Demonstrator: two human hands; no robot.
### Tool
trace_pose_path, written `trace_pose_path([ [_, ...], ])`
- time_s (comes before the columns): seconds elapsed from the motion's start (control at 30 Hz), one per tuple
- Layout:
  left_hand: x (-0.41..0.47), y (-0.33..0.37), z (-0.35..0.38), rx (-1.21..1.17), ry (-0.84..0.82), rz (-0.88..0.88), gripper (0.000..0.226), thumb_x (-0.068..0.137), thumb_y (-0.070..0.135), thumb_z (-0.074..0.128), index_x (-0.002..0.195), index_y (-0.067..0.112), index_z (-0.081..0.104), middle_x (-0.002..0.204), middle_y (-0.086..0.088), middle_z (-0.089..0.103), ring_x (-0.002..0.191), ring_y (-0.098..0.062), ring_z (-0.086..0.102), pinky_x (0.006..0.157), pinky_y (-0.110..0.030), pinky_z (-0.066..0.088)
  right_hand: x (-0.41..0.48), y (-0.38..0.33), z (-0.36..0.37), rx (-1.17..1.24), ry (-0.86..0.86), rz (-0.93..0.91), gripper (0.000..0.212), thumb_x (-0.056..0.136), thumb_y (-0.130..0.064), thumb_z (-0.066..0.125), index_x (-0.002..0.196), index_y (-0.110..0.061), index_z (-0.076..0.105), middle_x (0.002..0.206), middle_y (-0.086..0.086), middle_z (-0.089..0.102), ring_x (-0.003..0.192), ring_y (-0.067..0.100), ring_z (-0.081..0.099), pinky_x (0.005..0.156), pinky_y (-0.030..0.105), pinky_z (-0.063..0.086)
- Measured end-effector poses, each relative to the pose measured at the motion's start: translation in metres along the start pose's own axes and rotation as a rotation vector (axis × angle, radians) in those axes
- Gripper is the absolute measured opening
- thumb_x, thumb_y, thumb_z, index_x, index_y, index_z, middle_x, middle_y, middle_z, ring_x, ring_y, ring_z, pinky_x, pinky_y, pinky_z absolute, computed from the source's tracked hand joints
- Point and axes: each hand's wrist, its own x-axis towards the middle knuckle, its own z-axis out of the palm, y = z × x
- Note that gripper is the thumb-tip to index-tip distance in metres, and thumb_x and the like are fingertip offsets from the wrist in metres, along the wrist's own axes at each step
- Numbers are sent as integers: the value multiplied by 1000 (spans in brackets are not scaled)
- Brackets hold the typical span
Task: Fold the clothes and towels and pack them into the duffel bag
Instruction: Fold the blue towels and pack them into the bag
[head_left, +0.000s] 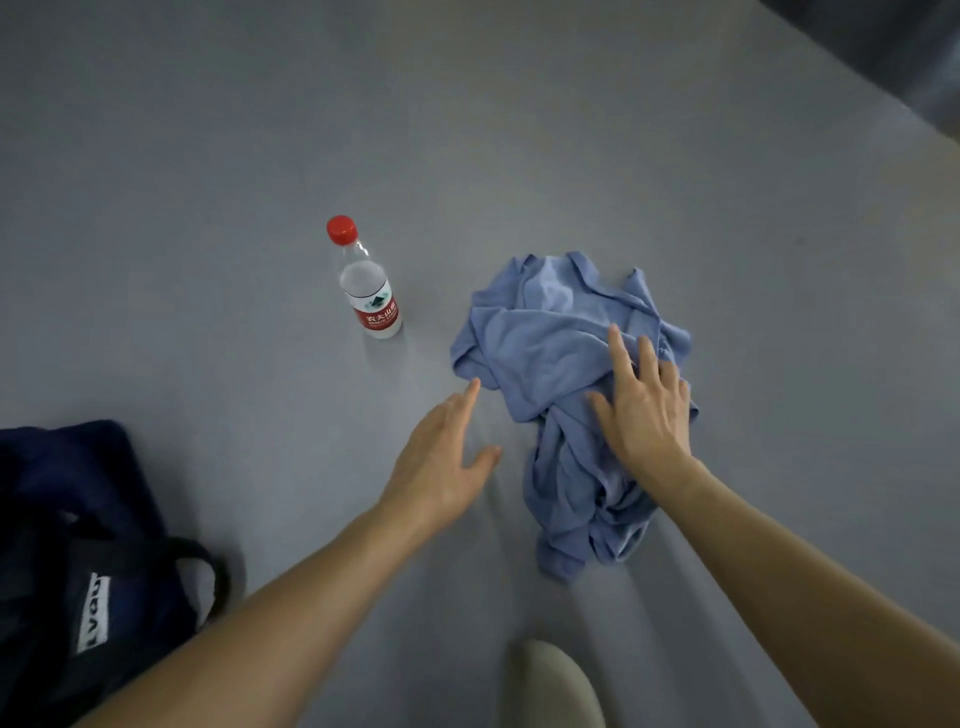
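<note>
A crumpled light-blue garment (550, 364) lies in a heap on the grey surface, right of centre. My right hand (647, 410) rests flat on its right side with fingers straight and spread. My left hand (441, 462) is open with straight fingers, just left of the garment's lower edge; its fingertips come close to the cloth. A dark navy duffel bag (78, 545) with a white label and a black handle sits at the lower left.
A clear water bottle (366, 283) with a red cap and red label stands left of the garment. A pale rounded object (558, 680) shows at the bottom edge. The grey surface (208, 182) stretches far back; a dark edge crosses the top right corner.
</note>
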Motion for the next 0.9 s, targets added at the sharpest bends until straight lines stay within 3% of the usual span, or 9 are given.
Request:
trace_pose_path([
  [0.03, -5, -1, 3, 12, -10, -7, 79, 98, 41, 58, 160, 27, 11, 164, 3, 23, 150, -15, 23, 119, -26, 19, 7, 6, 2, -17, -18, 30, 70, 99, -39, 53, 158, -27, 17, 152, 15, 39, 132, 43, 38, 104, 53, 35],
  [0.1, -15, -5, 0, 25, -18, -26, 78, 98, 42, 57, 160, 29, 11, 165, 4, 21, 151, -14, 20, 121, -27, 19, 18, 16, 5, 11, -35, 89, 50, 98, -28, 50, 147, -25, 40, 130, 16, 59, 112, 44, 49, 95, 51, 43],
  [0.2, -31, -14, -27, 38, 14, -48, 75, 99, 42, 56, 160, 33, 13, 165, 6, 23, 151, -12, 21, 122, -34, 22, 23, 19, -9, 166, 30, 150, 25, 96, -20, 50, 112, -19, 69, 96, 20, 69, 95, 44, 57, 78, 47, 49],
  [0.3, -50, -22, -77, 96, 104, -53, 68, 99, 38, 56, 158, 33, 22, 162, 8, 29, 148, -10, 25, 120, -25, 20, 22, -10, -46, 329, 134, 29, 16, 94, -12, 48, 89, -12, 63, 78, 11, 64, 74, 36, 57, 62, 40, 45],
  [0.37, -71, -24, -116, 129, 163, -71, 63, 100, 38, 55, 157, 33, 27, 160, 10, 32, 147, -9, 27, 118, -21, 18, 12, -44, -84, 470, 129, -30, 16, 96, -10, 43, 84, -11, 53, 66, 5, 58, 60, 27, 55, 51, 39, 42],
  [0.57, -156, 7, -222, 182, 346, -35, 56, 100, 37, 57, 153, 33, 38, 157, 11, 36, 147, -10, 28, 121, -33, 26, -36, -142, -213, 530, 114, -351, 10, 100, -15, 40, 100, -18, 50, 62, 2, 57, 56, 22, 55, 51, 33, 38],
  [0.7, -223, 44, -271, 158, 416, 22, 59, 97, 47, 58, 151, 41, 35, 157, 19, 33, 147, -5, 26, 118, -40, 32, -85, -204, -301, 621, 86, -507, 8, 98, -20, 46, 97, -23, 53, 71, -2, 59, 68, 20, 56, 63, 37, 43],
  [0.83, -287, 96, -311, 94, 507, 49, 74, 90, 52, 67, 153, 44, 29, 156, 22, 31, 145, 1, 23, 119, -25, 24, -145, -255, -375, 678, 71, -664, 11, 92, -32, 59, 83, -27, 58, 72, -13, 62, 70, 9, 57, 61, 30, 41],
  [0.9, -317, 119, -323, 46, 513, 62, 88, 83, 54, 72, 154, 48, 20, 155, 27, 28, 143, 6, 21, 116, -23, 24, -176, -274, -397, 716, 72, -722, 16, 91, -31, 62, 77, -25, 58, 68, -12, 59, 67, 10, 54, 57, 27, 37],
])
